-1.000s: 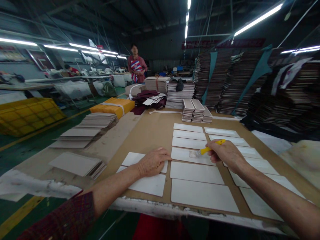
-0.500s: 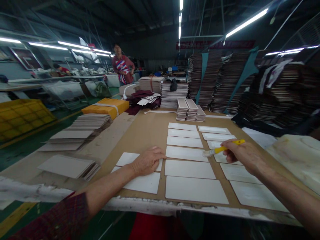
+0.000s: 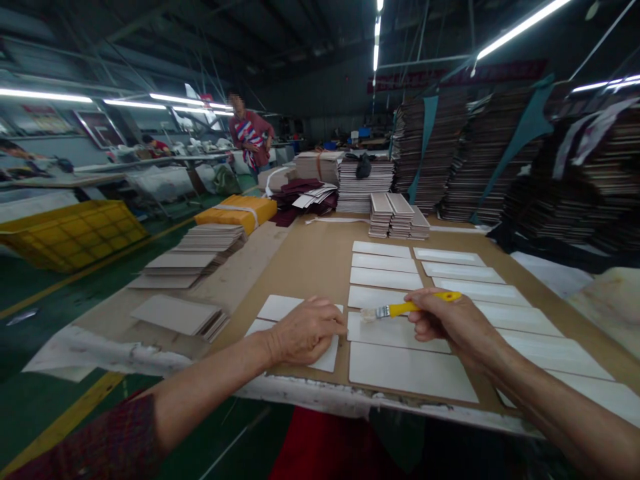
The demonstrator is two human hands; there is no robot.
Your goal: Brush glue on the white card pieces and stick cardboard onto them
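My right hand (image 3: 440, 317) is closed around the yellow handle of a flat paintbrush (image 3: 400, 309). Its pale bristles touch the left part of a white rectangular board (image 3: 395, 330) in the middle column. My left hand (image 3: 313, 330) rests over the boards on the left, fingers curled together, their tips close to that same board's left edge. Whether anything is inside those fingers is hidden. Below the brushed board lies a larger white board (image 3: 407, 370). Another column of white boards (image 3: 515, 317), some with a wet-looking sheen, runs partly under my right forearm.
Stacked grey boards (image 3: 175, 313) lie on the table's left side, near a yellow bundle (image 3: 233, 212). Small board stacks (image 3: 395, 217) stand behind the columns. Tall dark stacks (image 3: 470, 160) rise at the back right. A person (image 3: 253, 140) stands beyond the table; a yellow crate (image 3: 75, 227) is at left.
The brush in my right hand has moved left and toward me, from one middle-column board to the nearer one. My left hand has shifted slightly nearer, its fingers more curled. The view has turned left.
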